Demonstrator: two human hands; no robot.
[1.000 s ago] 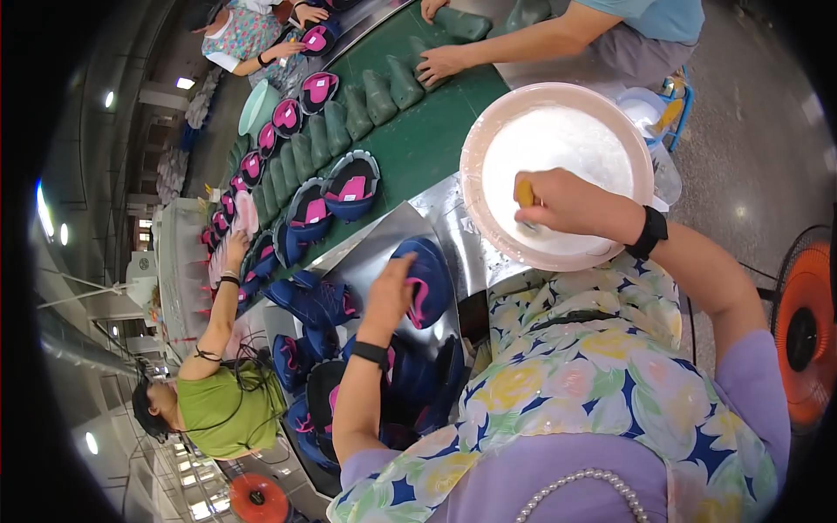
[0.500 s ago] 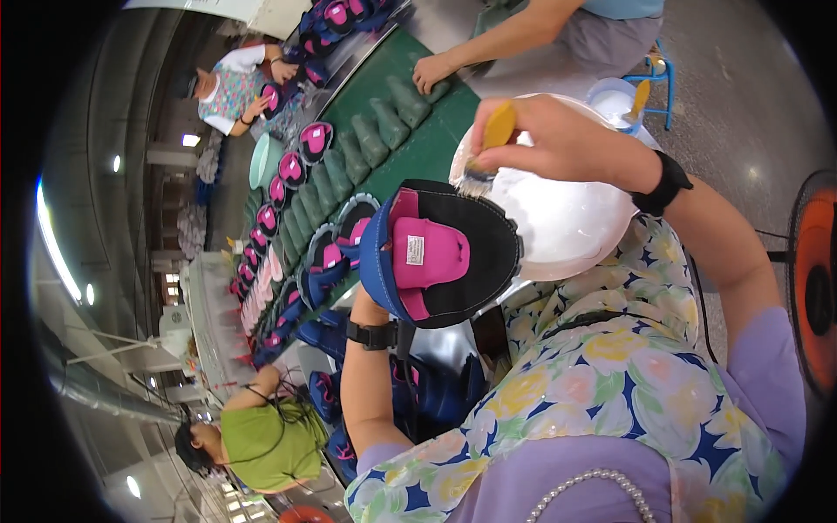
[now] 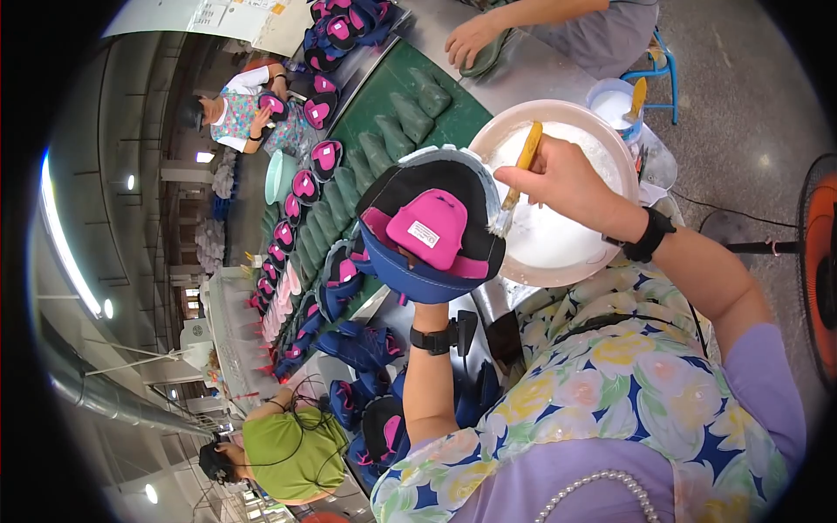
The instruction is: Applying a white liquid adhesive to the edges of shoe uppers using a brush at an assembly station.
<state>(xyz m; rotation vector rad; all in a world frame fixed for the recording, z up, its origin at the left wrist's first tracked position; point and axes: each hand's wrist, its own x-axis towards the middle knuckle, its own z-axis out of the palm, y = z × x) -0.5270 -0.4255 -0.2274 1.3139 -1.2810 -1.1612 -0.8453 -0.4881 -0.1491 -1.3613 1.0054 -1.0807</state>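
A blue and black shoe upper with a pink tongue is tilted in front of me. Its lining and pale-coated lower edge face up. My left hand supports it from below, its fingers hidden behind the upper. My right hand grips a paintbrush by its yellow handle. The whitened bristles touch the upper's right edge. Just beyond, a pale pink basin holds white liquid, and my right hand is over it.
Several dark green foot-shaped pieces and pink-tongued uppers line a green belt. More blue uppers lie by my left arm. A bucket holds another brush. A co-worker's hand works opposite; an orange fan stands right.
The upper has turned and shifted right and upward with my left hand. The brush has moved from its top edge to its right edge, its handle now more upright.
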